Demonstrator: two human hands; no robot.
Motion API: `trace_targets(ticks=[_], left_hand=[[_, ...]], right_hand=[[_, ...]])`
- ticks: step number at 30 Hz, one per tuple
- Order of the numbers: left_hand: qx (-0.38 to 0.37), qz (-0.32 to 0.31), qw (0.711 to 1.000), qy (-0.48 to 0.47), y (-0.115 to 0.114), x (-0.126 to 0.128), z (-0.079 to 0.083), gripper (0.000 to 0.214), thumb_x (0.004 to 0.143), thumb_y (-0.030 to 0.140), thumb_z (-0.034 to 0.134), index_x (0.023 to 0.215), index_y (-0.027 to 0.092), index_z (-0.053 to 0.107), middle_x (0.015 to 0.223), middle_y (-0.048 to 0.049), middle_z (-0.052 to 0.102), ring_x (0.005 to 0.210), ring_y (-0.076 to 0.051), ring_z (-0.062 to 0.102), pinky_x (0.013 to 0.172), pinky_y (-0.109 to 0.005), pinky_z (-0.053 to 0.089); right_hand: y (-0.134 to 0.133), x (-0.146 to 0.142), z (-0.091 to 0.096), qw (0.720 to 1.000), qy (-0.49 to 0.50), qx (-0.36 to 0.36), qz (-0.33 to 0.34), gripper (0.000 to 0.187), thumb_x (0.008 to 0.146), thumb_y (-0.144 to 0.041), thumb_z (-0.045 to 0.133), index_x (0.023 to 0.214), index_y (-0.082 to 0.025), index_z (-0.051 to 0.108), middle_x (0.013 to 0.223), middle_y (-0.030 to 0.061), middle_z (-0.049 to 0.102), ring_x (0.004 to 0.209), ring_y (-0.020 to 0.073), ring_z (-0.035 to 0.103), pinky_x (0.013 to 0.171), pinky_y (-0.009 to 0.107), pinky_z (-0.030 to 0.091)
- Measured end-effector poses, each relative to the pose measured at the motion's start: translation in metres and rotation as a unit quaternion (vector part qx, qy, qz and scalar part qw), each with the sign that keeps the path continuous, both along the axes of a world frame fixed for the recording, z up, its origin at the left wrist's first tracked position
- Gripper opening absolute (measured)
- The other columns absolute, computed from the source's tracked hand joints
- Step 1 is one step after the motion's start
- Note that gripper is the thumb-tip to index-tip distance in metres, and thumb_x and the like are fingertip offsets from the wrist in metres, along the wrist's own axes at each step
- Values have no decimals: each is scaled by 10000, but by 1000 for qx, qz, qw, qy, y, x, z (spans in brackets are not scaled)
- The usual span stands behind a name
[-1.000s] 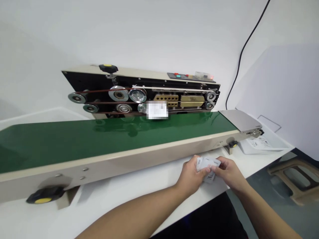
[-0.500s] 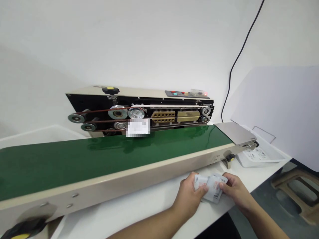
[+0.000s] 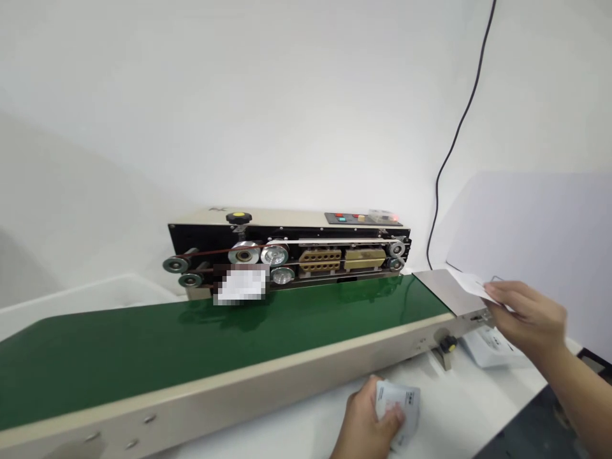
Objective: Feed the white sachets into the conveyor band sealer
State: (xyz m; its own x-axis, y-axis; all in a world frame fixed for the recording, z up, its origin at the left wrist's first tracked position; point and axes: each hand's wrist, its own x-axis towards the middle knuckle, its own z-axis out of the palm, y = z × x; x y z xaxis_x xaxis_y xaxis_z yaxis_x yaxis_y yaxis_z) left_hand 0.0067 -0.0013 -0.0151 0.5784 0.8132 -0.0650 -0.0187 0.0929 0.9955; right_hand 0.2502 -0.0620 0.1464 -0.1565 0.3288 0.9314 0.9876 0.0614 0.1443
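My left hand (image 3: 368, 417) grips a small stack of flat printed pouches (image 3: 404, 401) low in front of the conveyor, thumb pressed on top. Higher up at the right, my right hand (image 3: 530, 315) pinches a single white pouch (image 3: 468, 282) by its near edge, above the metal plate (image 3: 437, 287) at the conveyor's right end. Behind the green belt (image 3: 287, 335) stands a band sealing machine (image 3: 287, 229) with rollers and brass blocks. Another pouch (image 3: 243, 284), blurred out by pixels, hangs at its left rollers.
A white tray (image 3: 488, 363) holding printed pouches sits under the conveyor's right end. A black knob (image 3: 448, 344) sticks out from the conveyor's front side. A black cable (image 3: 454, 140) runs down the wall.
My right hand has left the stack and moved up and right with one pouch. My left hand keeps the others. The pouch at the machine has shifted left along the rollers.
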Motion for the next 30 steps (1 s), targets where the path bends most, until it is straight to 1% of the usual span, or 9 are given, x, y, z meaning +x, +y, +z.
trace_targets(ticks=[1, 3, 6, 9, 12, 19, 24, 27, 30], left_hand=[[18, 0, 1000, -1, 0, 0, 0, 274, 644, 315, 708, 702, 182, 476, 635, 33, 524, 659, -151, 489, 609, -231, 388], [49, -5, 999, -8, 1, -1, 0, 237, 670, 304, 678, 705, 177, 480, 625, 27, 527, 637, -149, 485, 591, -233, 385], [54, -13, 998, -12, 1, -2, 0, 178, 693, 266, 631, 722, 171, 483, 628, 21, 535, 619, -142, 474, 575, -231, 381], [50, -15, 999, -9, 1, -2, 0, 165, 684, 252, 613, 717, 173, 471, 612, 26, 522, 592, -132, 457, 546, -222, 367], [54, -17, 998, -2, 1, -2, 0, 160, 670, 229, 606, 702, 176, 459, 600, 31, 504, 571, -121, 439, 529, -214, 353], [40, -25, 999, 5, 1, -2, 3, 132, 649, 183, 587, 711, 173, 471, 615, 30, 509, 576, -123, 457, 519, -205, 364], [57, -10, 998, 16, 0, -2, 4, 112, 640, 150, 564, 699, 172, 471, 592, 43, 488, 556, -112, 437, 510, -203, 350], [58, -9, 998, 18, -1, -2, 4, 116, 637, 136, 556, 685, 175, 458, 590, 42, 498, 555, -114, 444, 499, -203, 341], [60, -15, 998, 14, -1, -3, 5, 118, 642, 136, 558, 691, 176, 459, 596, 39, 503, 562, -119, 453, 503, -208, 346]], right_hand=[[14, 8, 1, 999, -45, 1, -24, 130, 759, -175, 562, 678, -207, 659, 732, 58, 702, 630, 167, 641, 516, 236, 464], [41, 22, 1, 992, -103, -38, -70, 198, 773, -166, 505, 658, -201, 662, 769, 51, 713, 640, 154, 645, 505, 222, 439], [72, 35, -3, 976, -140, -119, -115, 252, 782, -150, 449, 657, -193, 663, 848, 43, 718, 649, 145, 638, 500, 221, 401], [92, 40, -6, 963, -160, -175, -130, 255, 786, -133, 428, 679, -173, 656, 920, 58, 709, 629, 137, 613, 496, 225, 374], [106, 45, -10, 955, -170, -208, -123, 240, 784, -122, 423, 701, -159, 645, 942, 69, 698, 645, 130, 604, 508, 217, 368], [127, 51, -14, 956, -194, -203, -79, 221, 766, -117, 419, 712, -153, 630, 902, 76, 689, 612, 128, 591, 486, 216, 359], [138, 46, -12, 958, -190, -203, -66, 203, 756, -123, 431, 707, -157, 625, 892, 75, 686, 618, 139, 600, 487, 220, 381], [142, 42, -13, 953, -202, -222, -30, 206, 740, -109, 429, 683, -164, 619, 893, 70, 684, 656, 143, 617, 512, 214, 407], [145, 39, -15, 953, -198, -230, -7, 212, 754, -118, 431, 705, -166, 631, 912, 72, 680, 694, 142, 622, 548, 207, 425]])
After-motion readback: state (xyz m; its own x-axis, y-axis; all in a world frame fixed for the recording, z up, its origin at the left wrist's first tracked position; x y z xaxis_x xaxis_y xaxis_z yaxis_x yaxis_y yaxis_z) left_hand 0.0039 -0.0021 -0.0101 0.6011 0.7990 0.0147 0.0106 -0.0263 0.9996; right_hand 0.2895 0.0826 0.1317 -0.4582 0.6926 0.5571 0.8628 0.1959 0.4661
